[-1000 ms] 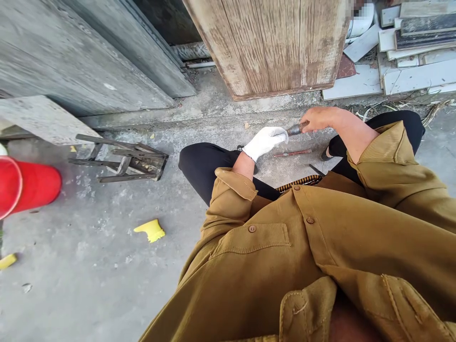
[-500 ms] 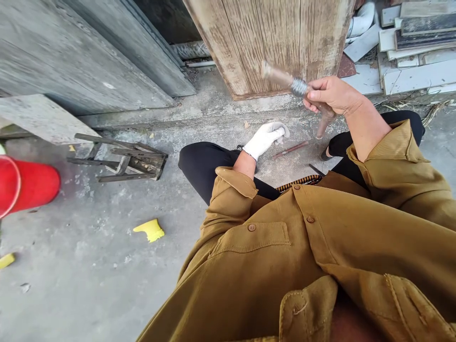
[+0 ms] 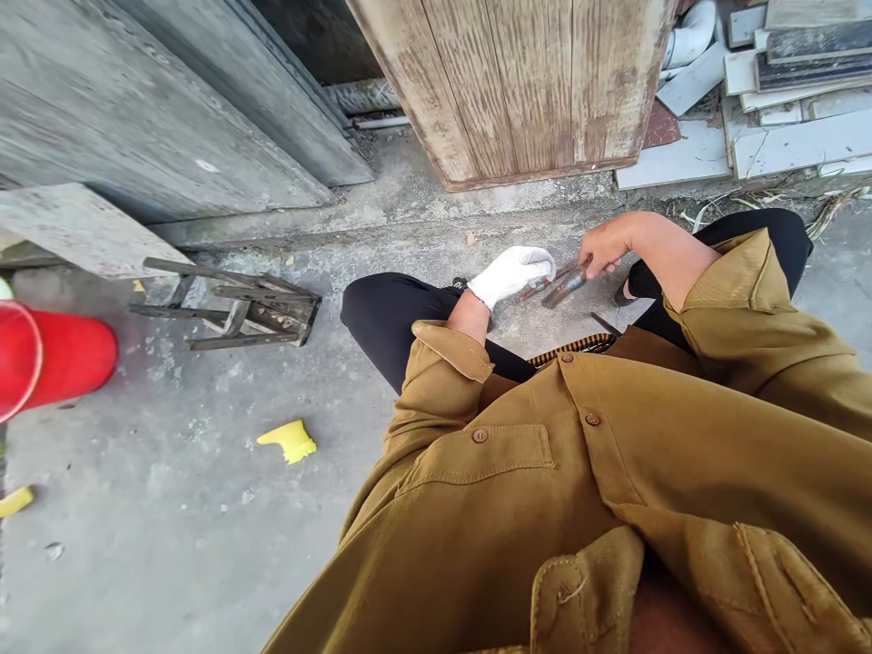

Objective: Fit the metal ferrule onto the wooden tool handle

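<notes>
My right hand (image 3: pixel 609 247) is bare and closed around a brown wooden stick (image 3: pixel 559 292) that has thin silvery wire wound about its middle. The stick's near end points down and left, just right of my left hand (image 3: pixel 516 272). That hand wears a white glove, with its fingers curled together; what they hold, if anything, is hidden. On the ground beside the gloved fingers lies a thin reddish-brown rod (image 3: pixel 535 288), partly covered by the stick and the hands.
A small dark wooden stool (image 3: pixel 255 304) lies on its side at left, near a red bucket (image 3: pixel 72 357). A yellow piece (image 3: pixel 290 441) rests on the concrete. Ahead stand a wooden door panel (image 3: pixel 510 91) and, to the right, stacked boards (image 3: pixel 804 136).
My right hand has come down and left with the stick, from raised near the door panel to beside my left hand. My gloved left hand has barely shifted.
</notes>
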Available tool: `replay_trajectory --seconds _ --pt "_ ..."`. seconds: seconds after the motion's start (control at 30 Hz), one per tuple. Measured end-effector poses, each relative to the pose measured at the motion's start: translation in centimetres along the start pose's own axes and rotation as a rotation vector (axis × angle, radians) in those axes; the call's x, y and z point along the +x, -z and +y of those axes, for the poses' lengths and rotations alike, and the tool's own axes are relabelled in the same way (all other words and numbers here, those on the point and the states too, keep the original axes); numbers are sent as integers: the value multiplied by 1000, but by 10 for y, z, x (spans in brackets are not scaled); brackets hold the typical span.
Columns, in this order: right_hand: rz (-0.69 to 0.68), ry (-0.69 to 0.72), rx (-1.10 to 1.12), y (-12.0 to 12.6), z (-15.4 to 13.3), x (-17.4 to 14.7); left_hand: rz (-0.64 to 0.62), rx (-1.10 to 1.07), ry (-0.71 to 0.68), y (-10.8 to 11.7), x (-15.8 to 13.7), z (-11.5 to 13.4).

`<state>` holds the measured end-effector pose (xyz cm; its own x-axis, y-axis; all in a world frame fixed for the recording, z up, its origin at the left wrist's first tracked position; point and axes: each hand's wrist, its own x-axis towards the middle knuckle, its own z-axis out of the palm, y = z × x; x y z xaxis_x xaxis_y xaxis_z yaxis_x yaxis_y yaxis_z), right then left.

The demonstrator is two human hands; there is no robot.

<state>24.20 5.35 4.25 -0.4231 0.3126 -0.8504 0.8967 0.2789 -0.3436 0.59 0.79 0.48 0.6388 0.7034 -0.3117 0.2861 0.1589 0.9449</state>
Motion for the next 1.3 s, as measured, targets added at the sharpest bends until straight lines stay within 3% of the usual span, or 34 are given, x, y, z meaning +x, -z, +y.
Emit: replay_trajectory --seconds 0.1,0.27,0.33,0.4,0.5,0.57,0.63,0.67,0.73,0.83,0.9,1.17,1.3 --pt "-128 126 103 -3 -1 -1 39 -32 -26 6 1 -3" --pt "-110 325 236 9 -1 -25 153 -81 -37 14 4 -12" --pt "30 372 316 13 0 -40 211 -123 -45 12 5 -13" --pt "255 435 472 14 2 -50 213 -174 -55 8 5 -12" --pt "622 510 780 12 1 -51 76 -188 -70 -1 4 -8" --pt "806 385 876 13 1 -41 -27 -169 -69 -6 3 -4" --pt "861 143 729 15 1 -29 -73 -158 -59 -7 2 -2" --pt "826 27 570 16 2 -23 -67 -154 -56 -6 1 -1" --pt "596 -115 235 15 4 -15 1 -152 -53 -2 0 0" --pt "115 -59 42 10 2 -10 120 -154 -38 8 -2 1" --pt "-72 57 64 4 -2 -11 153 -143 -28 13 -2 0" --pt "-143 367 199 7 -3 -22 230 -81 -52 16 4 -9" --pt "40 512 310 13 6 -37 271 -101 -29 9 11 -16"
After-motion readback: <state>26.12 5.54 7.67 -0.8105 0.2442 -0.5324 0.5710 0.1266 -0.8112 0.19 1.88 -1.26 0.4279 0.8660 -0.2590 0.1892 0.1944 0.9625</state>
